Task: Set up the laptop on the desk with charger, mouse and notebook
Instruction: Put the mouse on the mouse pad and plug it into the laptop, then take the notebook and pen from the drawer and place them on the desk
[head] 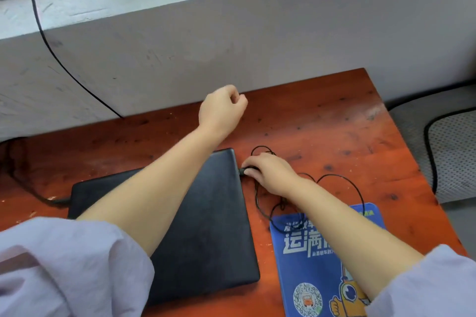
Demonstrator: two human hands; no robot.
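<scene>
A: Our closed laptop (195, 213) lies flat on the desk (322, 123), left of the blue mouse pad (316, 265). Our right hand (270, 172) pinches a small black plug (243, 171) at the laptop's right edge, its thin cable (342, 180) looping loose towards the pad.

B: Is it seated?

A: We can't tell; the fingers hide the port. We'd push it in straight and level, not at an angle.

B: And the left hand (221, 108)?

A: Loosely curled above the desk's far side, seemingly holding nothing. We could press it on the lid so the laptop doesn't slide. A thicker lead (55, 201) meets the laptop's left side.
</scene>
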